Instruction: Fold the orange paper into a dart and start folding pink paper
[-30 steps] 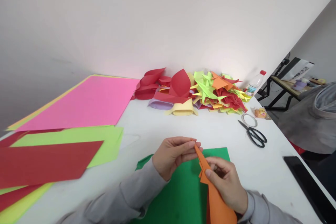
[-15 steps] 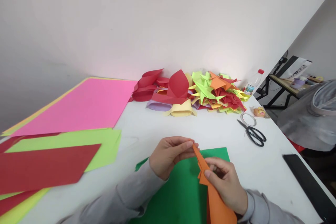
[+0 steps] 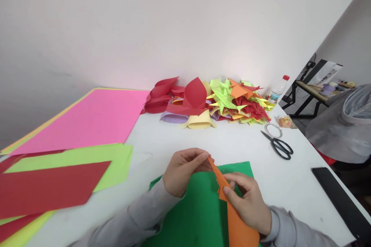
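Observation:
Folded orange paper (image 3: 240, 224) slants above a green sheet (image 3: 199, 216), its narrow end pointing up and to the left. My left hand (image 3: 181, 170) pinches the pointed tip between thumb and fingers. Lower down, at a stepped, layered fold, my right hand (image 3: 249, 202) grips the same paper with its thumb on top. Part of the wide end drops out of view at the bottom edge.
Red, lime and pink sheets (image 3: 84, 119) lie at left. Folded red paper shapes (image 3: 195, 92) and spiky paper pieces (image 3: 232, 100) are heaped by the wall. Scissors (image 3: 279, 146), a tape roll (image 3: 273, 131), a bottle (image 3: 278, 90) and a black strip (image 3: 339, 204) lie right.
Both hands and the orange paper have shifted slightly left in view, along with the whole scene. The grip of each hand looks the same.

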Demonstrator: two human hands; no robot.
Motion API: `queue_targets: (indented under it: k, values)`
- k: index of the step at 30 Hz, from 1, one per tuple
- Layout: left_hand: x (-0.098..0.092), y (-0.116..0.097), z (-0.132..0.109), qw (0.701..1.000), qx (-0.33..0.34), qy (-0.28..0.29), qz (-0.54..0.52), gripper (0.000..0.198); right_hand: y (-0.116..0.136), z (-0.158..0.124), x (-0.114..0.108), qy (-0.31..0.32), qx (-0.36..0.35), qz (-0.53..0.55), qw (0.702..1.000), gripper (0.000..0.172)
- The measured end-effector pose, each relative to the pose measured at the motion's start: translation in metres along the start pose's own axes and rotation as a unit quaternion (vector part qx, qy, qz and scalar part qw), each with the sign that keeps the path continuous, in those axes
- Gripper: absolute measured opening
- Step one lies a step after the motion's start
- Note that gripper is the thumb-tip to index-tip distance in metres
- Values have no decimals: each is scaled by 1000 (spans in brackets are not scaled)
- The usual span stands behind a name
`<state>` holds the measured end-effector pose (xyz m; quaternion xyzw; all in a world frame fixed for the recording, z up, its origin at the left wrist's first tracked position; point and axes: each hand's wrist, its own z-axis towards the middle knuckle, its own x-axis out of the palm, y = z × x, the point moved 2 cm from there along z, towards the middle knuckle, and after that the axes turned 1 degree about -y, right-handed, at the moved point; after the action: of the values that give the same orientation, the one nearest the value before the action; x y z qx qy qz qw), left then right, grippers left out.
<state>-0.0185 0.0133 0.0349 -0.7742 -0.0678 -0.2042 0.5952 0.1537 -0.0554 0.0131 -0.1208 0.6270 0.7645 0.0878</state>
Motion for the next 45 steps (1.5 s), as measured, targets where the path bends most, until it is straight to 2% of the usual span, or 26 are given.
queue_targets:
  k: [8, 14, 25, 31, 34, 37, 41, 45]
  values:
    - [4, 11, 1, 996, -40, 25, -80, 41, 8, 1, 2, -2, -36, -45, 998, 21]
    - [4, 27, 0, 999, -25, 42, 1, 30, 9, 0, 4, -6, -51, -52, 997, 23]
    - [2, 28, 4, 997, -31, 56, -34, 30, 5, 1, 6, -2, -10, -34, 999, 25]
    - [6, 31, 2, 994, -52, 8, -97, 34, -1, 3, 6, -3, 35, 9, 999, 26]
    - [7, 38, 0, 995, -66, 53, -43, 36, -1, 3, 7, -6, 31, 18, 999, 25]
    - [5, 44, 0, 995, -43, 86, 26, 32, -2, 1, 9, -11, 56, 27, 998, 21]
    - [0, 46, 2, 994, -8, 77, 78, 28, -3, 1, 10, -11, 100, 32, 994, 15]
    - [-2, 44, 4, 994, 8, 72, 87, 28, -4, 4, 8, 32, 114, 10, 993, 31]
